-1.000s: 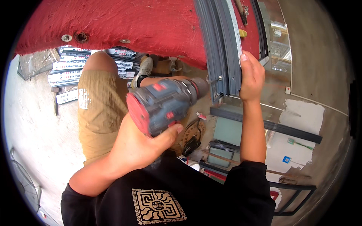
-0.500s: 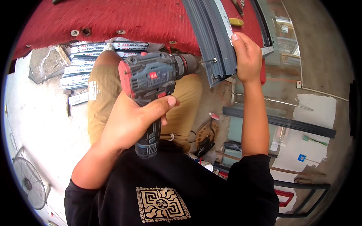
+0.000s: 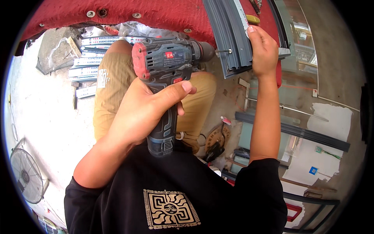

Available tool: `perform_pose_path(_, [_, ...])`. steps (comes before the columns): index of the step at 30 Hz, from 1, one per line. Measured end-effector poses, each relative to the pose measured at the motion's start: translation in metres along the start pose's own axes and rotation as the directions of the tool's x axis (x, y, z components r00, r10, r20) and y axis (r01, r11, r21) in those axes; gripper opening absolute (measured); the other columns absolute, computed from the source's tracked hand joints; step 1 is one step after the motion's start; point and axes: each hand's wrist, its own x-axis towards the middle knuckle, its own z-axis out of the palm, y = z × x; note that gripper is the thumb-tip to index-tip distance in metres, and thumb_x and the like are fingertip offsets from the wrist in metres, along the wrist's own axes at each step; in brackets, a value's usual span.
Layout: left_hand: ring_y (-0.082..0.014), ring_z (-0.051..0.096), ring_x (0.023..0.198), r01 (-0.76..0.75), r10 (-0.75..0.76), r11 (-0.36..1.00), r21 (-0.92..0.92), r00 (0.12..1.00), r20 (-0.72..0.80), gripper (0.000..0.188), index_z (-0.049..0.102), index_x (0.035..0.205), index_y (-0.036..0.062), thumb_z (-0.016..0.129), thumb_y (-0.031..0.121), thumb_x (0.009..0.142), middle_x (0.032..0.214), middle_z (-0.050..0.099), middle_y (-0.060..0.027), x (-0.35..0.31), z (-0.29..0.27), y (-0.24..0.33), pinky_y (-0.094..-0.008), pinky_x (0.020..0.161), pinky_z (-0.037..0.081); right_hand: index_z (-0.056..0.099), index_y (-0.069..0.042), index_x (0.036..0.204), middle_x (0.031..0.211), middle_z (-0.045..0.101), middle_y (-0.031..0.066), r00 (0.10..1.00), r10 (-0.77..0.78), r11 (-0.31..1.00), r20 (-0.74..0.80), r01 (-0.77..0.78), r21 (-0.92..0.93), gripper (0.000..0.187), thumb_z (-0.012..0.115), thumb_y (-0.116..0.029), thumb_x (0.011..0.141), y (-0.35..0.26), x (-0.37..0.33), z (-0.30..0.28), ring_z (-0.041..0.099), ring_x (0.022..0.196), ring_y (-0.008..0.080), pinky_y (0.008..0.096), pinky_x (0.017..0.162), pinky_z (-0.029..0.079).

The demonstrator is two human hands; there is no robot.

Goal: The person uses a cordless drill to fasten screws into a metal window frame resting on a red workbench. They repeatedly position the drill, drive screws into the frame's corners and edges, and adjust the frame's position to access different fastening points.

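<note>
My left hand (image 3: 146,107) is wrapped around the grip of a cordless drill (image 3: 167,58), dark grey-blue with a red back end. The drill points right, and its thin bit (image 3: 222,51) meets a small shiny spot, seemingly a screw head, on the side of a dark grey metal profile (image 3: 230,39). Grooves run along the profile, which lies over the edge of the red-covered bench. At its right side my right hand (image 3: 265,50) is closed on it, thumb on top beside a printed white strip (image 3: 241,17). The fingers underneath are hidden.
The red-covered bench (image 3: 156,11) spans the top, with a yellow-handled tool (image 3: 253,18) on it. White-wrapped strips (image 3: 87,72) are stacked below left. A fan (image 3: 26,175) stands at far left. Dark profiles (image 3: 296,130) and glass lie at right.
The whole view has shifted a little, so bench, profile and drill sit higher and further right. Both hands keep their grip, and the bit stays at the same spot on the profile.
</note>
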Motion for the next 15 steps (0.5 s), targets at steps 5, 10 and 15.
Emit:
perform_pose_path(5, [-0.0114, 0.066, 0.076, -0.027, 0.028, 1.0, 0.005, 1.0, -0.01, 0.034, 0.069, 0.125, -0.0015, 0.075, 0.023, 0.102, 0.109, 0.077, -0.0078, 0.0018, -0.0012, -0.0021, -0.027, 0.072, 0.054, 0.079, -0.001, 0.111, 0.083, 0.076, 0.0135, 1.0, -0.014, 1.0, -0.02, 0.014, -0.022, 0.035, 0.066, -0.033, 0.105, -0.0019, -0.0013, -0.0012, 0.071, 0.076, 0.0195, 0.0349, 0.075, 0.054])
perform_pose_path(10, [-0.0126, 0.066, 0.076, -0.016, 0.016, 1.0, 0.018, 1.0, -0.015, 0.039, 0.066, 0.132, -0.0023, 0.072, 0.022, 0.102, 0.114, 0.078, -0.0122, 0.0015, -0.0006, -0.0015, -0.0277, 0.073, 0.056, 0.079, -0.002, 0.11, 0.083, 0.076, 0.013, 1.0, -0.01, 1.0, -0.01, 0.01, 0.0, 0.035, 0.067, -0.035, 0.104, 0.0021, -0.0015, -0.003, 0.072, 0.077, 0.0206, 0.0351, 0.075, 0.054])
perform_pose_path(15, [-0.0118, 0.066, 0.075, -0.012, 0.012, 1.0, 0.009, 0.998, -0.059, 0.036, 0.067, 0.128, -0.0023, 0.074, 0.021, 0.102, 0.111, 0.079, -0.0102, 0.0013, 0.0006, -0.0005, -0.0265, 0.071, 0.055, 0.08, -0.005, 0.11, 0.083, 0.076, 0.0109, 1.0, -0.003, 1.0, -0.005, 0.003, -0.008, 0.037, 0.067, -0.039, 0.103, 0.0022, -0.001, -0.0028, 0.073, 0.077, 0.0238, 0.0358, 0.075, 0.055])
